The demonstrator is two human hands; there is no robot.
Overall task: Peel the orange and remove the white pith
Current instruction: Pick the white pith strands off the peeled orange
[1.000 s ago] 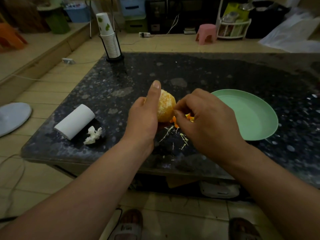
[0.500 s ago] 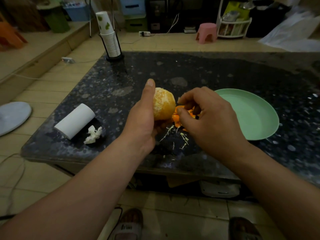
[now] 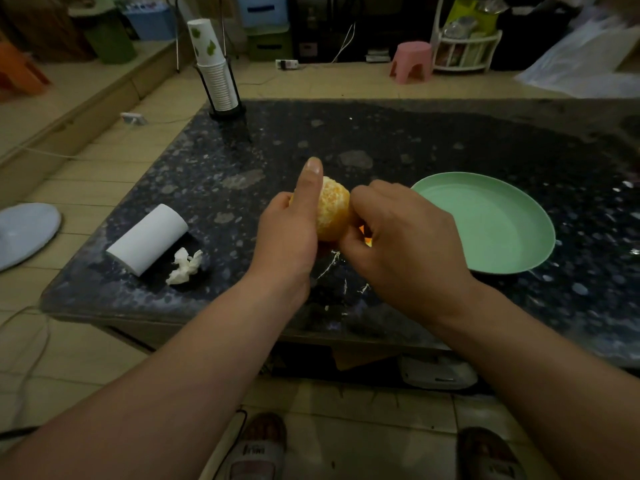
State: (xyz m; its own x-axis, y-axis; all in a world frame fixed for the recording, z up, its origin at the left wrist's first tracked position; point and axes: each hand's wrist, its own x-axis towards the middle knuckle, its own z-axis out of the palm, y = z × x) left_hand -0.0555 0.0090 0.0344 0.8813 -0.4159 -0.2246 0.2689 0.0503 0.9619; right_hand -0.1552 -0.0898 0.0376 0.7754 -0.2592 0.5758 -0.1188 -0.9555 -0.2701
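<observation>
Orange (image 3: 333, 210) held just above the dark speckled table (image 3: 381, 140), left of the green plate (image 3: 485, 223). Peel mostly off; surface pale yellow-orange, mottled with white pith, segments faintly visible. Left hand (image 3: 287, 237) grips it: thumb straight up its near side, fingers wrapped behind. Right hand (image 3: 405, 244): fingers curled together against the fruit's right side, tips hidden. Orange peel scrap (image 3: 365, 237) beneath that hand. White pith strands (image 3: 327, 268) lie on the table below

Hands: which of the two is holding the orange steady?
The left hand, wrapped round the orange with its thumb pointing up; the right hand only picks at the fruit's right side.
</observation>
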